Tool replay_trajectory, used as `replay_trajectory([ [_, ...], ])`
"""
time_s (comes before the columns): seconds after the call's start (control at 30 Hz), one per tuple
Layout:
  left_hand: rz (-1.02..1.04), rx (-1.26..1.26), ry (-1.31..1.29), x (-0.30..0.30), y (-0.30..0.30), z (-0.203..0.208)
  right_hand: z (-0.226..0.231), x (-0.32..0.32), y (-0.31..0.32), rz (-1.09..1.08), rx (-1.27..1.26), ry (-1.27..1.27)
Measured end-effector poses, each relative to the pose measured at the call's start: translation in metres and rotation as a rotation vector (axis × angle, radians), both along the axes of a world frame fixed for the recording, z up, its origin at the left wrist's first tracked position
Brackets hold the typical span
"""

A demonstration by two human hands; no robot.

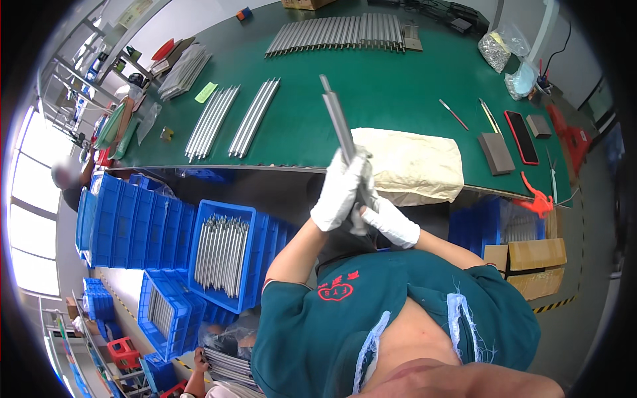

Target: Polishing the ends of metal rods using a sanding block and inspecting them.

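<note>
Both gloved hands, left (340, 189) and right (391, 222), are gripping my rod (342, 132) upright; slick gloves risk it slipping onto the cloth (418, 162).

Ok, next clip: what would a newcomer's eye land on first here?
Probably the two white-gloved hands at centre, left hand and right hand, both closed around a long metal rod that slants up over the green table. Next, the rows of similar rods along the table's far edge, and the blue crate of rods at lower left.
</note>
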State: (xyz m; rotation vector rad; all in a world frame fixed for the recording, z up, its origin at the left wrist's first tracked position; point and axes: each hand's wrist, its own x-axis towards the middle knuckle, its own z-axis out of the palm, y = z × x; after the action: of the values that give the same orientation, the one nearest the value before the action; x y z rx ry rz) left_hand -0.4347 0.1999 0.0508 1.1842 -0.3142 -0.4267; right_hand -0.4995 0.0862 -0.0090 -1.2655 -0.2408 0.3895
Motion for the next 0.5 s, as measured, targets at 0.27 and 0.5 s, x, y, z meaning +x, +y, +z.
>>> replay_trajectory([
  [0.27,0.577,1.576,-1.081,0.168,0.067,-0.014,-0.034,-0.044,-0.019,-0.322,0.38,0.321],
  [0.5,0.469,1.853,-0.404,0.215,0.104,-0.039,-0.048,-0.059,-0.036,-0.409,0.395,0.407],
])
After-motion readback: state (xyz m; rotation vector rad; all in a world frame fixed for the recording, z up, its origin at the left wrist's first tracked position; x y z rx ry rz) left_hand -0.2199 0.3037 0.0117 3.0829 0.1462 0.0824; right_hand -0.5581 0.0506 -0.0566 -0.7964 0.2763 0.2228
